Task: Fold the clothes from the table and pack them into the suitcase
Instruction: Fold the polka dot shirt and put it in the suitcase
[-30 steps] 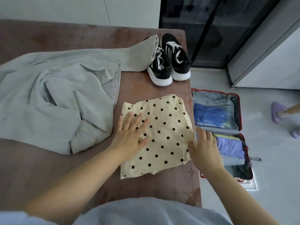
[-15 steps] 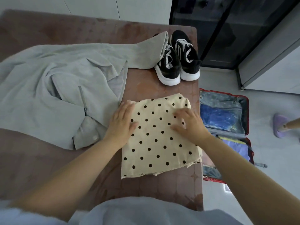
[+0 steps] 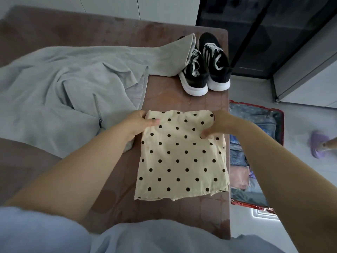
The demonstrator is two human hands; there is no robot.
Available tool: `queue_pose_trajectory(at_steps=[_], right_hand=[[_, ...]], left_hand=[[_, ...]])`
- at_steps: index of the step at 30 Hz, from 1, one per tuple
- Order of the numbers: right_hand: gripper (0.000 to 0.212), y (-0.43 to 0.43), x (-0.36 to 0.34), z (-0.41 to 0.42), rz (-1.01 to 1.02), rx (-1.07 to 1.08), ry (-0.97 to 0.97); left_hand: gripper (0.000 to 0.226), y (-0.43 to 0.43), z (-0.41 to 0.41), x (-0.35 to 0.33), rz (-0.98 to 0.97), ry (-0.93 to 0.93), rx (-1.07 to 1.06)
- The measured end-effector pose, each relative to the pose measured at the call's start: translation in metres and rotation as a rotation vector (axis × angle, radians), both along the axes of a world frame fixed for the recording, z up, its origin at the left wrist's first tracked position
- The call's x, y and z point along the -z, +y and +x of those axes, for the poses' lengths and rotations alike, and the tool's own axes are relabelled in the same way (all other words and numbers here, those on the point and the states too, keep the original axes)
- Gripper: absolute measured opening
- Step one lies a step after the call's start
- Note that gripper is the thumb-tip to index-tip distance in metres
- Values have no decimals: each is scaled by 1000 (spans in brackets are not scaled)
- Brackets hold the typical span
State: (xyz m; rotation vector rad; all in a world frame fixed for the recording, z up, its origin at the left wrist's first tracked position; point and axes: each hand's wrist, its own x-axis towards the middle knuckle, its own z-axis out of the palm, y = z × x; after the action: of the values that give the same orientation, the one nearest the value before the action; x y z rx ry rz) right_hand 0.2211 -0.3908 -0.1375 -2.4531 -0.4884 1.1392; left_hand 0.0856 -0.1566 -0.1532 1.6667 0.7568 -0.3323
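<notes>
One folded cream-yellow cotton cloth with black polka dots (image 3: 182,157) lies flat, squarish, at the brown table's (image 3: 182,212) right edge. The left hand (image 3: 140,123) pinches its far left corner and the right hand (image 3: 217,125) its far right. One crumpled grey zip garment (image 3: 63,99) covers the left side, two black sneakers (image 3: 204,70) stand at the far right corner, and one open red suitcase (image 3: 255,115) lies on the floor.

Dotted garment (image 3: 182,157) lies on the table (image 3: 164,99) near its right edge; another garment (image 3: 73,92) sprawls left, shoes (image 3: 204,64) behind, suitcase (image 3: 255,125) on the floor right.
</notes>
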Motion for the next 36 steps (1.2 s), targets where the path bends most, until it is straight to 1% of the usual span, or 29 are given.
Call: queue_pose_trajectory(at_steps=[1,3,4,5,7,8,10,11,13,14,16,18,20,21,22,23,24,25,26,28,30,32,34,35,36], right_hand=[[56,-2,-4,-1,35,10,-11],[56,-7,-14,-4,140,59,-90],[54,-9,-18,-7,190,58,-167],[50,-11,-22,-13,233,24,-266],[36,-19,-23,-31,340,-135,-525],[35,-27,-16,-41,417,-235,-673],[40,-46,4,-62,510,-384,-901],[33,-55,15,-72,526,-438,-964],[15,-72,33,-94,506,-558,-1017],[16,-78,41,-105,464,-608,-1010],[27,-86,52,-120,380,-633,-978],[32,-89,51,-125,345,-524,-835],[26,-83,35,-132,423,-256,-618],[28,-78,27,-135,471,-110,-541],[33,-71,21,-139,503,18,-506],[34,-62,17,-142,499,114,-502],[33,-54,16,-144,475,176,-508],[32,-47,19,-145,432,210,-507],[33,-42,23,-147,373,226,-492],[39,-38,31,-151,242,258,-469],[51,-39,33,-156,178,369,-452],[71,-39,30,-158,199,530,-376],[89,-38,27,-157,226,664,-240],[92,-38,26,-157,241,721,-161],[90,-38,24,-156,249,751,-91]], left_hand=[[23,0,1,-8,12,-79,-14],[11,2,4,-26,89,-252,-27],[14,5,3,-33,146,-344,10],[22,8,-2,-39,207,-431,83],[43,8,-17,-46,392,-571,307],[47,7,-28,-43,523,-629,434],[48,0,-55,-29,767,-694,682],[47,-3,-69,-20,852,-701,763],[37,-5,-95,2,956,-638,859],[35,-5,-106,12,997,-578,895],[41,-3,-123,28,1064,-480,948],[46,-4,-131,29,1058,-406,924],[47,-14,-126,16,928,-362,760],[50,-21,-121,9,845,-340,643],[50,-29,-115,2,771,-338,501],[45,-36,-108,-2,744,-372,357],[37,-43,-101,-2,784,-382,232],[35,-48,-94,1,809,-336,143],[46,-54,-89,3,793,-238,76],[71,-63,-87,11,698,-64,14],[81,-66,-90,19,682,-50,-19],[79,-64,-96,26,673,-76,-73],[70,-61,-99,29,642,-24,-103],[66,-60,-100,31,642,8,-90],[63,-60,-101,31,651,15,-65]])
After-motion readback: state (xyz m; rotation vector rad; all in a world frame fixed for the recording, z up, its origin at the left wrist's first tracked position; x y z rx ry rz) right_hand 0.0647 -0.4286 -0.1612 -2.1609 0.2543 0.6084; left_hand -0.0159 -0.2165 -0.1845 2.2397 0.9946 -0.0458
